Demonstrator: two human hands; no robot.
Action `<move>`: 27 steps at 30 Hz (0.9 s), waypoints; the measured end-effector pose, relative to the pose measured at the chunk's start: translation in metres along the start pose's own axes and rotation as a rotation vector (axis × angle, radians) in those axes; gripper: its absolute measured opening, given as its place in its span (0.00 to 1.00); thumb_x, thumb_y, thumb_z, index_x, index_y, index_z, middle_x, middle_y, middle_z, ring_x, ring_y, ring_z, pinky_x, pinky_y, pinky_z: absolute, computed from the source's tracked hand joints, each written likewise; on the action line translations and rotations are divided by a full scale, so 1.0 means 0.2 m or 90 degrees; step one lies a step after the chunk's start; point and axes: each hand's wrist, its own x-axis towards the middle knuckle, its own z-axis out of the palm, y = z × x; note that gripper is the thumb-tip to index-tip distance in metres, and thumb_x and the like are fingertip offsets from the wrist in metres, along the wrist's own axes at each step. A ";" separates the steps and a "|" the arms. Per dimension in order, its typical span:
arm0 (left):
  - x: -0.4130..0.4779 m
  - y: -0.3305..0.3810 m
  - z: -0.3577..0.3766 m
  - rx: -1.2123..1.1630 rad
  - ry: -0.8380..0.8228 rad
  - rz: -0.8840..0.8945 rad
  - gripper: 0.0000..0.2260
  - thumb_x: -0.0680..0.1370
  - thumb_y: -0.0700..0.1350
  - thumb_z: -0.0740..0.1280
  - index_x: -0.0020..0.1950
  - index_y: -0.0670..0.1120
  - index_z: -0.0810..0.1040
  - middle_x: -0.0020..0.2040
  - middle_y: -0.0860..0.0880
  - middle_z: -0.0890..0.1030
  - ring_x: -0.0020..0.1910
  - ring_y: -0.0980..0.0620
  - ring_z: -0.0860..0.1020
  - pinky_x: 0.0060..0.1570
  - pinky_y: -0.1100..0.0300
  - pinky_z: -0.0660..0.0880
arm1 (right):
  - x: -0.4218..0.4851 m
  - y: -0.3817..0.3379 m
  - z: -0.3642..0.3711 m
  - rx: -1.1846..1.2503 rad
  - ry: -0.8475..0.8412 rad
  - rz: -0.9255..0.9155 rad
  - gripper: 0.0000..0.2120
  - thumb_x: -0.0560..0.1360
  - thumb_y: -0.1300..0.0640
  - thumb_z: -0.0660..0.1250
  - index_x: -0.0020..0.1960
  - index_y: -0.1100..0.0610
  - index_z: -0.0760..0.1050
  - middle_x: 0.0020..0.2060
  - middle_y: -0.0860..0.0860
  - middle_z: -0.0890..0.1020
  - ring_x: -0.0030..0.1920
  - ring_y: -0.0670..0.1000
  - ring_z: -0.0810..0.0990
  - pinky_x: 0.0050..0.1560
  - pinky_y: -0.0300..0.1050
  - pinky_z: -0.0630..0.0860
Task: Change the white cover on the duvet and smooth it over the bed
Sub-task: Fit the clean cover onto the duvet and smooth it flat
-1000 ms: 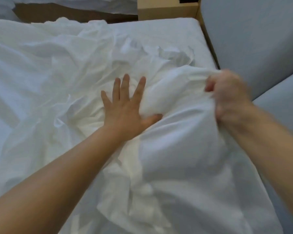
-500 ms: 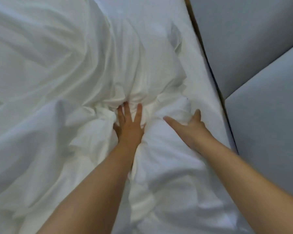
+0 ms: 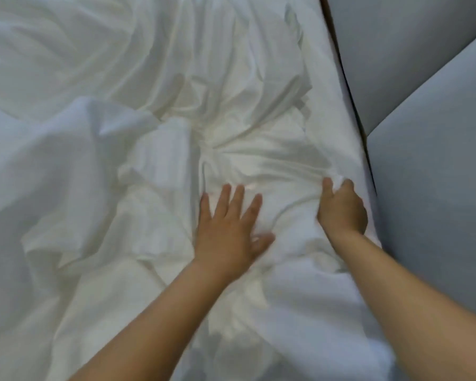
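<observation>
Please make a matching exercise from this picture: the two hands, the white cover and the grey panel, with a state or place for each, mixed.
1 left hand
2 right hand
3 white cover
4 grey panel

A wrinkled, in many folds
B grips a fold of the cover
C at the far right of the view
D flat, fingers spread

Pairs: 1-D, 2-B, 3-A, 4-C

The white cover (image 3: 154,111) lies crumpled in deep folds across the bed.

Grey padded panels (image 3: 423,64), perhaps a headboard, line the right side.
</observation>
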 end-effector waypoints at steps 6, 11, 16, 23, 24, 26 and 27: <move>-0.02 -0.05 0.20 -0.083 0.011 -0.063 0.31 0.78 0.63 0.51 0.78 0.53 0.49 0.78 0.50 0.50 0.77 0.49 0.45 0.71 0.49 0.38 | -0.49 -0.06 -0.03 -0.018 0.130 -0.459 0.23 0.72 0.53 0.64 0.64 0.62 0.71 0.57 0.62 0.74 0.58 0.62 0.71 0.58 0.59 0.67; -0.40 -0.12 0.08 -0.204 0.162 -0.005 0.26 0.75 0.40 0.65 0.73 0.41 0.66 0.73 0.41 0.66 0.74 0.41 0.59 0.71 0.51 0.51 | -1.05 0.11 0.05 -0.204 -0.274 -0.472 0.30 0.78 0.50 0.59 0.76 0.57 0.53 0.72 0.58 0.61 0.72 0.57 0.60 0.71 0.52 0.56; -1.06 -0.47 0.17 -0.062 0.189 -0.330 0.35 0.73 0.52 0.70 0.75 0.42 0.61 0.74 0.40 0.62 0.74 0.41 0.58 0.70 0.40 0.49 | -1.35 0.17 0.09 -0.250 -0.357 -0.463 0.30 0.80 0.45 0.52 0.77 0.53 0.45 0.76 0.53 0.52 0.75 0.51 0.50 0.73 0.45 0.45; -1.34 -1.00 0.08 -0.048 0.239 -0.564 0.52 0.67 0.63 0.70 0.77 0.48 0.39 0.78 0.42 0.45 0.76 0.43 0.43 0.69 0.37 0.38 | -1.77 -0.09 0.27 -0.119 -0.415 -0.447 0.29 0.79 0.49 0.58 0.76 0.55 0.53 0.74 0.54 0.58 0.73 0.53 0.54 0.73 0.47 0.53; -1.35 -1.05 0.06 -0.080 0.228 -0.589 0.53 0.67 0.64 0.70 0.77 0.49 0.36 0.77 0.41 0.45 0.76 0.42 0.44 0.69 0.37 0.42 | -1.83 -0.15 0.31 -0.108 -0.421 -0.446 0.29 0.79 0.49 0.58 0.76 0.55 0.53 0.74 0.54 0.58 0.73 0.53 0.54 0.73 0.48 0.53; -1.38 -1.15 0.03 -0.179 0.179 -0.609 0.46 0.71 0.59 0.69 0.77 0.48 0.42 0.74 0.39 0.59 0.72 0.41 0.59 0.67 0.43 0.58 | -1.97 -0.27 0.42 -0.070 -0.423 -0.431 0.29 0.79 0.49 0.59 0.76 0.56 0.54 0.73 0.54 0.59 0.72 0.54 0.56 0.72 0.48 0.55; -1.40 -1.20 0.02 -0.224 0.145 -0.574 0.35 0.75 0.54 0.66 0.76 0.46 0.52 0.68 0.39 0.67 0.66 0.40 0.67 0.60 0.48 0.65 | -2.04 -0.35 0.47 -0.032 -0.422 -0.408 0.29 0.79 0.49 0.59 0.76 0.56 0.54 0.73 0.54 0.60 0.72 0.54 0.57 0.71 0.48 0.55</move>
